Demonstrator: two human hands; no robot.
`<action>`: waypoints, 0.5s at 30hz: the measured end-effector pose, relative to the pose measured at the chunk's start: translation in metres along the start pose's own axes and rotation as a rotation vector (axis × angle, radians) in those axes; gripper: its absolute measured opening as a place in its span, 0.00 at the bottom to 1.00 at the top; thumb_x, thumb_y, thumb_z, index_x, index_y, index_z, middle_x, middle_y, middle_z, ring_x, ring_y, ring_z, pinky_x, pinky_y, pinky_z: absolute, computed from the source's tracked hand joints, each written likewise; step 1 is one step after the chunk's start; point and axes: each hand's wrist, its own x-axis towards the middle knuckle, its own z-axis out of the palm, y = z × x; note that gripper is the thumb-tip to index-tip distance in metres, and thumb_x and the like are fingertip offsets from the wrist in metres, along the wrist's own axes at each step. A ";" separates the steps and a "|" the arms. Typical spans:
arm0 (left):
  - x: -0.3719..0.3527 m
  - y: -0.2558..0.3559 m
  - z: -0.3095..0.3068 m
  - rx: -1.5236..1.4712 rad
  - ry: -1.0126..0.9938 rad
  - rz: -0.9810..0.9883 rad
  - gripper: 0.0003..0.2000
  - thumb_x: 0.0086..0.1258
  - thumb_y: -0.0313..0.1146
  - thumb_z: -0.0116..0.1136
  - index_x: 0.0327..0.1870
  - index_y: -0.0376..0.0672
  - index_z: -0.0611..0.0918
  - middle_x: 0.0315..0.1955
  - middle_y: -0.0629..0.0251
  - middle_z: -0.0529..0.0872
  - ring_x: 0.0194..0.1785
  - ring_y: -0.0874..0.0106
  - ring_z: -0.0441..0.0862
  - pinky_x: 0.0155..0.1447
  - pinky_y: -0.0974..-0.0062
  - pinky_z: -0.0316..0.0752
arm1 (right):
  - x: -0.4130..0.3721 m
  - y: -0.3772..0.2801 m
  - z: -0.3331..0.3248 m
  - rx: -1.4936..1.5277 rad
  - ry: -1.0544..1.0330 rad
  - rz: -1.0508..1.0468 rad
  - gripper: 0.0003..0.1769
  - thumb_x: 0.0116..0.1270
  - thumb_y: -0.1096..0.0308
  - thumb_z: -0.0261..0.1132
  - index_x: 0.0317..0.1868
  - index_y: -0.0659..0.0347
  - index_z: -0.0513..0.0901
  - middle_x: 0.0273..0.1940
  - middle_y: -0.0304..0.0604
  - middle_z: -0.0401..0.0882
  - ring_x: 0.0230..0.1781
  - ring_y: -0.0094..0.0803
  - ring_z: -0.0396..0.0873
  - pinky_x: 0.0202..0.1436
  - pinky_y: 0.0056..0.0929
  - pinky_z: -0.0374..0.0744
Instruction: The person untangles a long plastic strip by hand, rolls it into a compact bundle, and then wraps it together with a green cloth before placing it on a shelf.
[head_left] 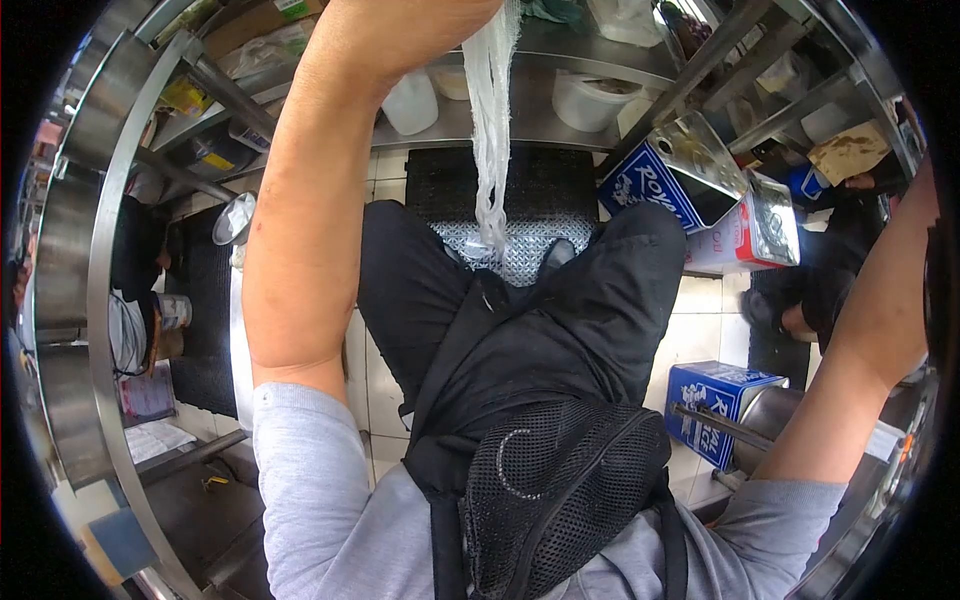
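Note:
My left forearm reaches up to the top edge, where only the wrist and heel of my left hand (440, 22) show. The fingers are cut off by the frame. A long white, crinkled strip of thin plastic or gauzy cloth (490, 130) hangs beside and below that hand. Its lower end dangles in front of my knees. Whether my fingers grip the strip cannot be seen. On the other side, my right forearm (865, 330) runs up to the right edge, and the right hand lies out of view.
Blue Royal tins (660, 180) and a red-and-white tin (745, 235) stand beside my right knee. Another blue tin (710, 410) is lower down. A metal shelf (530, 100) ahead carries a white tub (590, 100). Steel frames flank me. Another person's foot (765, 312) shows at right.

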 end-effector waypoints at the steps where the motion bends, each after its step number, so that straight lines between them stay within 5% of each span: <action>1: -0.001 0.000 0.000 0.001 0.001 0.001 0.19 0.87 0.47 0.46 0.37 0.43 0.77 0.26 0.79 0.67 0.25 0.87 0.56 0.28 0.86 0.53 | 0.000 0.000 0.000 0.001 0.003 0.001 0.11 0.75 0.61 0.53 0.43 0.58 0.63 0.21 0.28 0.56 0.17 0.21 0.58 0.26 0.30 0.64; 15: -0.017 -0.017 -0.002 0.024 0.123 -0.123 0.17 0.87 0.46 0.46 0.38 0.44 0.76 0.27 0.79 0.67 0.27 0.86 0.59 0.30 0.86 0.55 | 0.000 -0.002 -0.007 0.045 0.032 0.004 0.10 0.74 0.61 0.52 0.39 0.56 0.63 0.20 0.29 0.55 0.17 0.22 0.58 0.27 0.32 0.65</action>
